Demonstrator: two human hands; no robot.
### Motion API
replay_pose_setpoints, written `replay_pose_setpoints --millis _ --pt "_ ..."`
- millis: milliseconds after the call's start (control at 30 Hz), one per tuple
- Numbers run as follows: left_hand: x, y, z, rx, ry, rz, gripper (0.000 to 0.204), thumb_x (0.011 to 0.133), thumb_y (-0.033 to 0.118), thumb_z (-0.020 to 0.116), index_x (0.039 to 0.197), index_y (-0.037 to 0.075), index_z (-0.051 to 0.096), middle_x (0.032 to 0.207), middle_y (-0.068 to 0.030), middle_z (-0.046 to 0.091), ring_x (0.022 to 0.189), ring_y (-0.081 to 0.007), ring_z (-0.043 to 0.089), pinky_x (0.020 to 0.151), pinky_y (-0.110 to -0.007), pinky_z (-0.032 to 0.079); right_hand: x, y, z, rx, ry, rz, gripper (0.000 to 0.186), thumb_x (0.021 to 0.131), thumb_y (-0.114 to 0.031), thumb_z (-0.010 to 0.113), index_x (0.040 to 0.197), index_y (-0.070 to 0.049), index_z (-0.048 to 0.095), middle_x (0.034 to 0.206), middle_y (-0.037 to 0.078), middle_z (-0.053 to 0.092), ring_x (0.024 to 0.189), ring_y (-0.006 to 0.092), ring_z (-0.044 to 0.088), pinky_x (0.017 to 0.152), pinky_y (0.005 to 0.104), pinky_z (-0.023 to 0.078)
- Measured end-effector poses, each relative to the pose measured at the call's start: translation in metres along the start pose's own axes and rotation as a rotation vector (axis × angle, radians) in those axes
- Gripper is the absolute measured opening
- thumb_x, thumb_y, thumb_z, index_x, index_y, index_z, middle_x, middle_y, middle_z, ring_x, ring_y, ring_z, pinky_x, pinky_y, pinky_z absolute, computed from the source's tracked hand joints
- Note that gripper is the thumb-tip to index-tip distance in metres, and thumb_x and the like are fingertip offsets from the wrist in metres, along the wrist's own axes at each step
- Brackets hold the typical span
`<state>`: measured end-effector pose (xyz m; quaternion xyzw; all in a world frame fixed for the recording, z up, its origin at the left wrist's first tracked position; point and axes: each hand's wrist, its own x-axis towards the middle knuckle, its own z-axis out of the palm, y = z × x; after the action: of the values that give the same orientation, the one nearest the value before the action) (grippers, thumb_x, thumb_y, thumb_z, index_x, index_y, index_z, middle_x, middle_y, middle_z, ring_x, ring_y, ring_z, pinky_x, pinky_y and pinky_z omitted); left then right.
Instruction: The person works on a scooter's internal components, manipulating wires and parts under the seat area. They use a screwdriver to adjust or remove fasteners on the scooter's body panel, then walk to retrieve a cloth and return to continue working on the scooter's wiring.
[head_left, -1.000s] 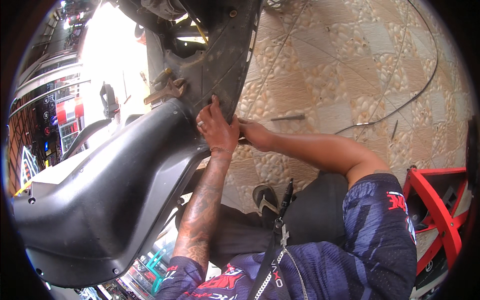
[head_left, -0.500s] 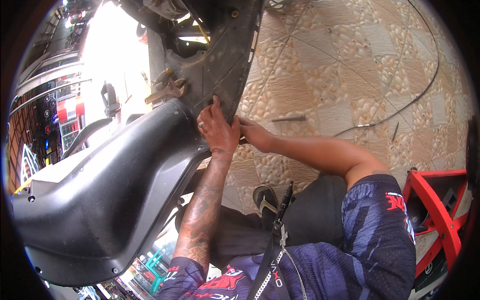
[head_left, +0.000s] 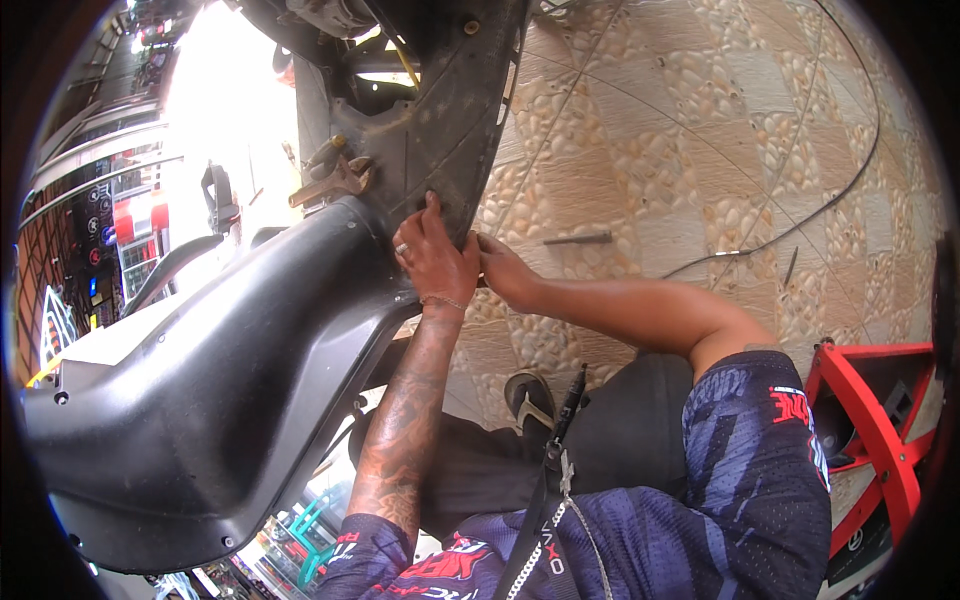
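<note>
The glossy black panel (head_left: 240,370) meets the dusty floorboard (head_left: 430,150), but work at the floorboard's right edge looks unfinished: the left hand (head_left: 437,255) rests there, the right hand (head_left: 508,274) beside it, and whether their fingers clamp anything I cannot tell.

Curved panel (head_left: 250,350) black with a pale grey sheen; flat footboard (head_left: 440,150) duller black, filmed with brownish dust; wrench (head_left: 342,182) rusty brown. Floor (head_left: 690,120) chequered, cream wood-grain squares alternating with tan-and-white pebbled ones. Shirt (head_left: 640,530) dark navy, mottled violet-blue, red-and-white print; trousers (head_left: 635,420) charcoal; neck chain (head_left: 527,570) silver; angular frame (head_left: 886,440) bright red.
</note>
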<state>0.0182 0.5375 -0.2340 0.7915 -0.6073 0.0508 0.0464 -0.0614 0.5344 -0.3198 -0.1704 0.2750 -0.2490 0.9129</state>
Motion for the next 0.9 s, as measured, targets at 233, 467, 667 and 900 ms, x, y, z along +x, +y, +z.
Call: replay_pose_setpoints --millis 233,467,667,900 --pt "0.001 0.001 0.0 0.03 0.003 0.002 0.083 0.072 0.022 0.083 0.144 0.007 0.045 0.125 -0.0161 0.046 0.12 -0.0379 0.044 0.102 -0.05 0.036 0.002 -0.017 -0.016 -0.014 -0.11 0.203 0.027 0.105 -0.028 0.047 0.117 -0.01 0.062 0.092 0.001 0.063 0.078 0.0107 0.058 0.069 0.0296 0.048" --pt "0.001 0.0 0.0 0.018 0.009 0.009 0.085 0.069 0.02 0.085 0.144 0.009 0.046 0.124 -0.0128 0.048 0.118 -0.0361 0.045 0.103 -0.051 0.036 -0.02 -0.055 -0.104 -2.023 -0.057 -0.274 0.021 0.094 -0.016 0.057 0.109 -0.004 0.067 0.114 0.015 0.067 0.1 0.0301 0.067 0.087 0.0454 0.053" --pt "-0.001 0.001 0.001 0.077 -0.013 -0.016 0.087 0.069 0.023 0.086 0.145 0.01 0.045 0.126 -0.0144 0.047 0.119 -0.0372 0.044 0.103 -0.051 0.038 -0.061 -0.05 -0.165 -1.873 0.213 -0.131 0.024 0.091 -0.014 0.058 0.111 -0.002 0.059 0.114 0.021 0.064 0.098 0.0436 0.065 0.087 0.0499 0.052" --pt "0.0 -0.002 0.004 0.09 0.009 0.075 0.091 0.068 0.026 0.088 0.144 0.005 0.043 0.129 -0.0185 0.05 0.122 -0.0389 0.045 0.104 -0.052 0.035 -0.051 -0.028 -0.138 -1.137 -0.063 -0.067 0.025 0.098 -0.022 0.054 0.11 -0.001 0.055 0.096 0.017 0.063 0.088 0.0325 0.063 0.078 0.0447 0.048"
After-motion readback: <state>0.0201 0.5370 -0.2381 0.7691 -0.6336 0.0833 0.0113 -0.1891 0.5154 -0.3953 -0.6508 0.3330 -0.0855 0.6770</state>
